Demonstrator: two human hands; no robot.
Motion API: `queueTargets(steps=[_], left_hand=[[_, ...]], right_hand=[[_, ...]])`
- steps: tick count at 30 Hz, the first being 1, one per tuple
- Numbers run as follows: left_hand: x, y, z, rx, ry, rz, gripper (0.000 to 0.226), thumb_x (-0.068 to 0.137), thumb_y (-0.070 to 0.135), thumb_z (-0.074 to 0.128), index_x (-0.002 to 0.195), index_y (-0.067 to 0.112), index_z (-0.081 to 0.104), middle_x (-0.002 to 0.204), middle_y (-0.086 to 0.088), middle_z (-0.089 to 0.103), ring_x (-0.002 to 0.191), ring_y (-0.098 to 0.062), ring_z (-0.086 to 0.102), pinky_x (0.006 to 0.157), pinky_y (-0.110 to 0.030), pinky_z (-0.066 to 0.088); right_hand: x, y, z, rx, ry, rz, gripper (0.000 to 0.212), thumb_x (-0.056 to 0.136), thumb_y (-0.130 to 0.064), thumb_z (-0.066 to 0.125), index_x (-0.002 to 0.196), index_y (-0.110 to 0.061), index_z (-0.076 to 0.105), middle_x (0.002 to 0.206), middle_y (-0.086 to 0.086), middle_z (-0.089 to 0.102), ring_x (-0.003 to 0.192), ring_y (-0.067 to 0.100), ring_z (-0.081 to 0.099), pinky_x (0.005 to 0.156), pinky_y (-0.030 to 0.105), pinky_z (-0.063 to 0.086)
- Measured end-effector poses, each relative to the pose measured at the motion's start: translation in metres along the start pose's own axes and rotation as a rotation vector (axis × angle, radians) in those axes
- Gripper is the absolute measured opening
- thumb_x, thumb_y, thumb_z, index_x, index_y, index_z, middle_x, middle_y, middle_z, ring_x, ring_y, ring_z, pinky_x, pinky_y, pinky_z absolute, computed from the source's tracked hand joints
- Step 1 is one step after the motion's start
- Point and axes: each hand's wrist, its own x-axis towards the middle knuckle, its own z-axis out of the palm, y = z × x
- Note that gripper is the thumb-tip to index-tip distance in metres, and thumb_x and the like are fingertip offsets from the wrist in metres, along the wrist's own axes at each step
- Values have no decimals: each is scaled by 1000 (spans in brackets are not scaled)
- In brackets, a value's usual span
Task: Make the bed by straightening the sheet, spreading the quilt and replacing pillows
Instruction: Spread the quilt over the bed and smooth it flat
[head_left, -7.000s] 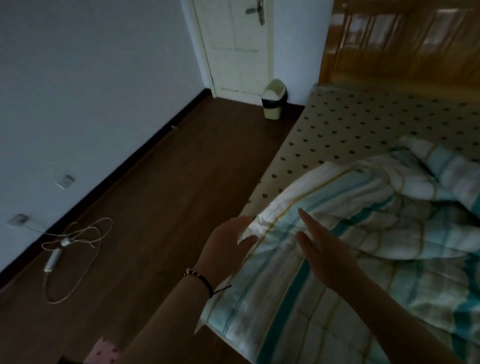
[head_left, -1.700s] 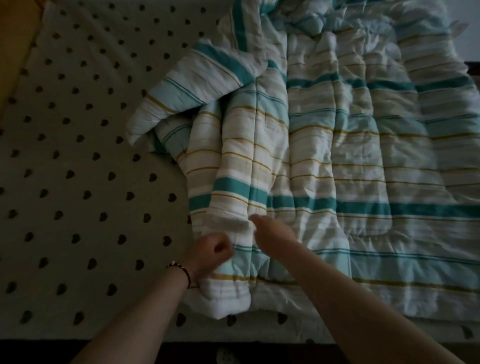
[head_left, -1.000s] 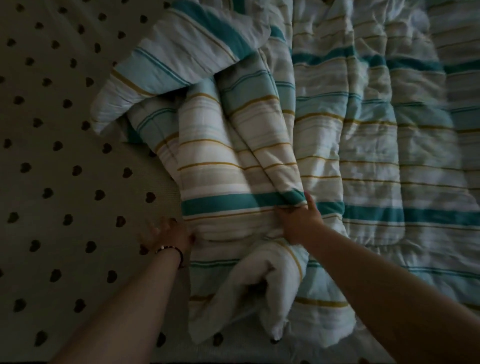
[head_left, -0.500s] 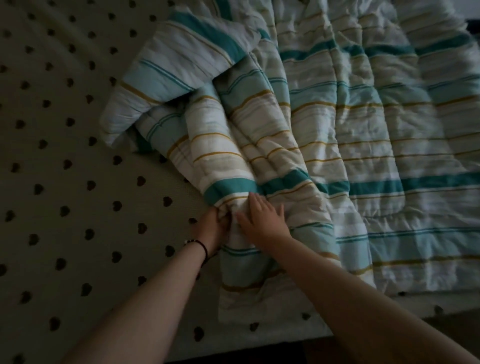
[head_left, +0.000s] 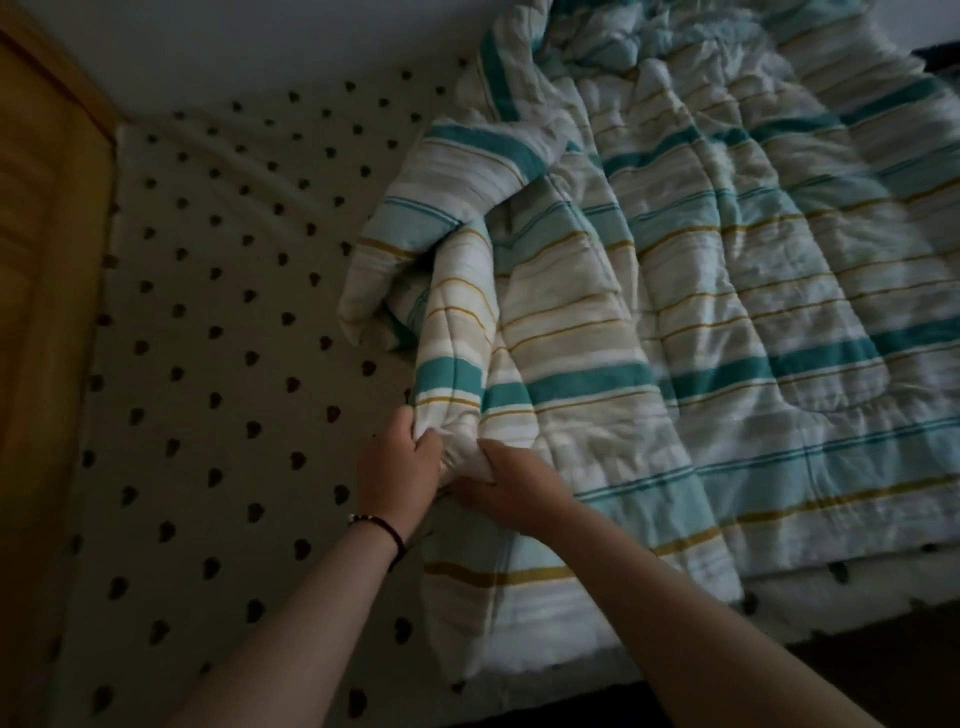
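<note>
Both hands have a grip on one bunched fold of the striped quilt (head_left: 675, 322), close together near the bed's near edge. Fingers of the left hand (head_left: 397, 475) curl round the fold from the left side, and a dark bracelet (head_left: 382, 525) circles that wrist. Just beside it, the right hand (head_left: 511, 491) clutches the same white bunch from the right, thumb and fingers wrapped into the cloth; the two hands nearly touch.

From the held fold the quilt rises in a ridge and runs away toward the far side, where it lies rumpled in teal, beige and yellow stripes. One thick corner is doubled back on itself to the left of the ridge. Most of the quilt covers the right part of the bed, its near hem lying along the mattress edge.

To the left, the sheet (head_left: 218, 332), pale with small dark heart shapes, lies bare and mildly creased. A wooden headboard (head_left: 47, 270) stands along the far left, with a pale wall (head_left: 234, 47) beyond the bed.
</note>
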Motion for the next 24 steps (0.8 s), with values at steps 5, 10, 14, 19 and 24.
queueTargets(steps=[5,10,14,19,24], left_hand=[[-2,22,-29,184,193,163,26,82,25,63,69,23,40,59,2,51,56,-25,51,63,-34,43],[-16,43,32,259,42,238,27,82,37,63,74,24,41,58,8,45,66,-27,58,77,-36,37],[-25,50,91,226,-343,316,18,93,42,52,101,26,57,92,5,66,97,-25,61,96,-39,37],[-33,41,131,246,-562,438,31,101,27,40,127,32,57,127,9,62,120,-12,52,104,-32,28],[-26,6,112,184,-276,321,35,98,10,47,130,21,56,127,2,61,117,-15,56,100,-34,44]], right_hand=[[0,-27,-6,205,89,8,23,89,-25,66,70,-25,53,83,2,64,84,24,59,70,27,37],[-6,41,-12,301,142,209,4,86,-13,66,88,-17,67,88,3,68,90,22,63,73,27,43],[-14,111,-20,393,274,447,25,86,-1,60,108,-8,70,105,14,72,104,29,64,90,34,49],[-18,180,-46,379,403,744,23,84,0,52,100,-5,67,97,21,68,102,39,62,85,39,48],[-11,168,-60,297,492,715,37,94,-19,50,131,-14,55,123,12,62,119,34,56,97,42,44]])
